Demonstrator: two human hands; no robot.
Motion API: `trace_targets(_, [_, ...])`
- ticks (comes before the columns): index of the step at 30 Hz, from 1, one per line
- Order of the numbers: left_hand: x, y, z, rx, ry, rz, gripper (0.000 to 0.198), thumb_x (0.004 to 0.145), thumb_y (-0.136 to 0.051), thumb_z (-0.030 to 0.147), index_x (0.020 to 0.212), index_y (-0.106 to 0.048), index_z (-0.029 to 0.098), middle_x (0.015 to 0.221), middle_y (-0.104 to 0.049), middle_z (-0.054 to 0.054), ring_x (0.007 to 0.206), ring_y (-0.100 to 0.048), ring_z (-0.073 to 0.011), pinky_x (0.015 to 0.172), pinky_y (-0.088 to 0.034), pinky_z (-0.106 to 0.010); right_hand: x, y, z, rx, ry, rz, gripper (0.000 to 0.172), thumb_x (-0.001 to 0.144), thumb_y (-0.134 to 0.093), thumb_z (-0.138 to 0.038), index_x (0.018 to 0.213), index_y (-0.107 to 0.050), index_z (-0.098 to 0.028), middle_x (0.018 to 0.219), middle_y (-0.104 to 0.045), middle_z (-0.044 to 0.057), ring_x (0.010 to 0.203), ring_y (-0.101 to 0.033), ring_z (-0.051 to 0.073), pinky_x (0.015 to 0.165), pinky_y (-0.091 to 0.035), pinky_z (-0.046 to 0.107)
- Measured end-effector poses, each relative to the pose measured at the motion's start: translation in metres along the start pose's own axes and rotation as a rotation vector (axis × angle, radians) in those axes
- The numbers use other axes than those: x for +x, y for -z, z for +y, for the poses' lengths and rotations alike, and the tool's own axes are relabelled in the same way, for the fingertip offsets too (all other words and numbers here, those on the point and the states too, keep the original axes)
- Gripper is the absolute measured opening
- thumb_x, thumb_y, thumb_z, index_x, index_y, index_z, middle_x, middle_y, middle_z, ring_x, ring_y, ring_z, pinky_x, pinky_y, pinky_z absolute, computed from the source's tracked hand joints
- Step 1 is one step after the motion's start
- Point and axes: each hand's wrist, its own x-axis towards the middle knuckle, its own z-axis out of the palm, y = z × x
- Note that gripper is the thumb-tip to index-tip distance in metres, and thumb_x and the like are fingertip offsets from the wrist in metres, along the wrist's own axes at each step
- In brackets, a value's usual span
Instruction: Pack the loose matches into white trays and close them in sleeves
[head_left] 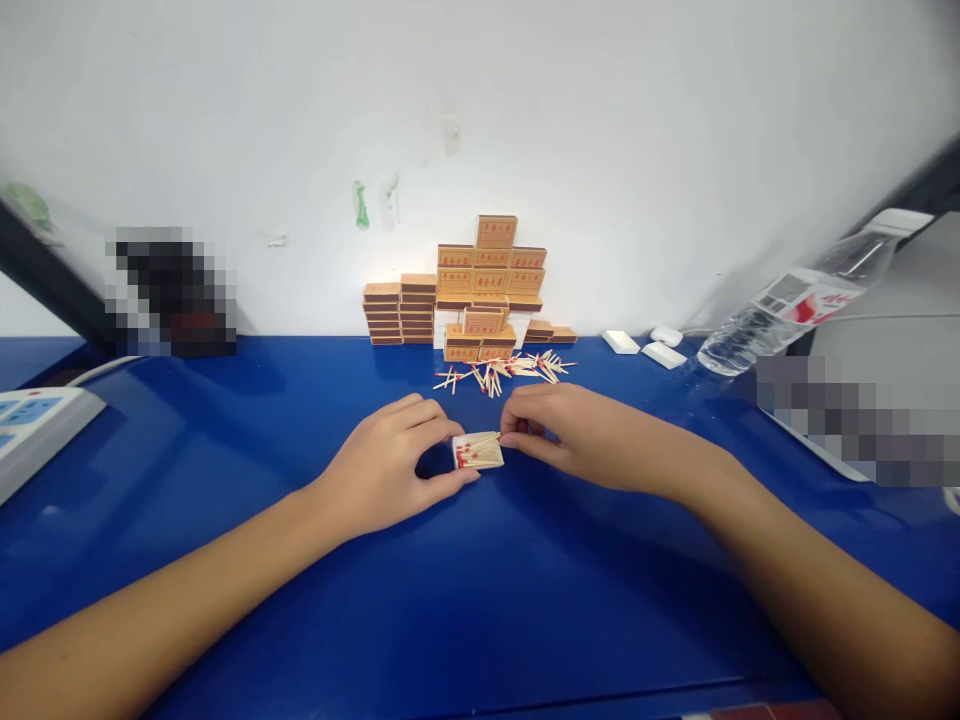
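A small white matchbox tray [498, 463] lies on the blue table, holding several red-tipped matches [477, 452]. Thumb and fingers of my left hand [394, 455] grip the tray's left end from both long sides. At its right end, my right hand [551, 420] pinches the plain end of a match [491, 437] that slants over the tray. Just beyond my hands, a loose heap of matches [517, 368] is scattered on the table. The fingertips of my right hand are partly hidden behind its thumb.
Stacked matchboxes [491, 280] stand against the white wall, with lower stacks [397, 312] on their left. White trays [621, 342] lie right of them, near a leaning plastic bottle [806, 300]. A white power strip [45, 425] sits at the left edge.
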Motion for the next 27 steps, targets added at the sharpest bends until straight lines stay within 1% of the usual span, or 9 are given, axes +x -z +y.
trace_targets(3, [0.0,0.0003,-0.0002,-0.004,0.019,-0.007,0.027,0.093,-0.074,0.04,0.106,-0.071,0.017,0.099,-0.07,-0.007,0.089,-0.063,-0.0225,0.081,-0.054,-0.039,-0.0003,0.0031,-0.0024,0.02,-0.002,0.019,0.013,0.1,-0.059,-0.022,0.09,-0.067,-0.02,0.089,-0.07,0.003,0.078,-0.059,0.016,0.071,-0.042,0.03])
trace_targets(8, [-0.0002,0.0002,0.0006,-0.037,0.053,0.008,0.025,0.092,-0.075,0.039,0.107,-0.07,0.018,0.1,-0.071,-0.006,0.088,-0.063,-0.0219,0.08,-0.053,-0.038,0.0002,0.0058,-0.0043,0.077,-0.008,0.021,0.013,0.1,-0.06,-0.026,0.09,-0.068,-0.02,0.087,-0.07,0.001,0.077,-0.059,0.015,0.07,-0.043,0.029])
trace_targets(11, [-0.0013,-0.0005,0.0011,-0.048,0.058,0.035,0.026,0.092,-0.076,0.038,0.108,-0.07,0.019,0.099,-0.071,-0.005,0.088,-0.062,-0.0215,0.08,-0.053,-0.038,0.0017,0.0037,-0.0058,0.111,-0.023,0.013,0.014,0.1,-0.059,-0.027,0.091,-0.068,-0.021,0.087,-0.07,0.001,0.077,-0.06,0.015,0.07,-0.043,0.029])
trace_targets(17, [-0.0017,-0.0012,0.0001,-0.052,0.07,0.069,0.025,0.092,-0.076,0.037,0.107,-0.071,0.019,0.097,-0.071,-0.005,0.087,-0.062,-0.021,0.079,-0.053,-0.038,0.0042,-0.0031,-0.0098,0.134,-0.001,0.058,0.013,0.099,-0.06,-0.025,0.091,-0.069,-0.021,0.082,-0.067,0.0,0.072,-0.057,0.014,0.067,-0.041,0.028])
trace_targets(20, [-0.0011,-0.0007,-0.0003,-0.05,0.061,0.086,0.025,0.092,-0.076,0.037,0.108,-0.071,0.019,0.098,-0.071,-0.005,0.087,-0.062,-0.0208,0.079,-0.053,-0.038,0.0047,-0.0028,-0.0087,0.146,0.005,0.069,0.01,0.098,-0.063,-0.024,0.091,-0.07,-0.021,0.079,-0.065,-0.001,0.07,-0.056,0.013,0.065,-0.039,0.027])
trace_targets(24, [-0.0009,0.0,0.0001,-0.031,0.036,0.106,0.024,0.093,-0.075,0.037,0.11,-0.07,0.019,0.098,-0.071,-0.005,0.086,-0.062,-0.0206,0.079,-0.053,-0.038,0.0055,0.0016,-0.004,0.153,-0.002,0.156,0.015,0.099,-0.061,-0.026,0.087,-0.068,-0.02,0.075,-0.062,-0.002,0.067,-0.053,0.012,0.063,-0.038,0.027])
trace_targets(27, [-0.0013,0.0,0.0,-0.01,0.007,0.127,0.024,0.094,-0.074,0.036,0.11,-0.069,0.019,0.097,-0.071,-0.005,0.085,-0.062,-0.0204,0.079,-0.053,-0.038,0.0059,0.0029,-0.0024,0.144,0.004,0.22,0.012,0.099,-0.061,-0.025,0.089,-0.067,-0.02,0.075,-0.061,-0.003,0.066,-0.052,0.012,0.063,-0.038,0.027])
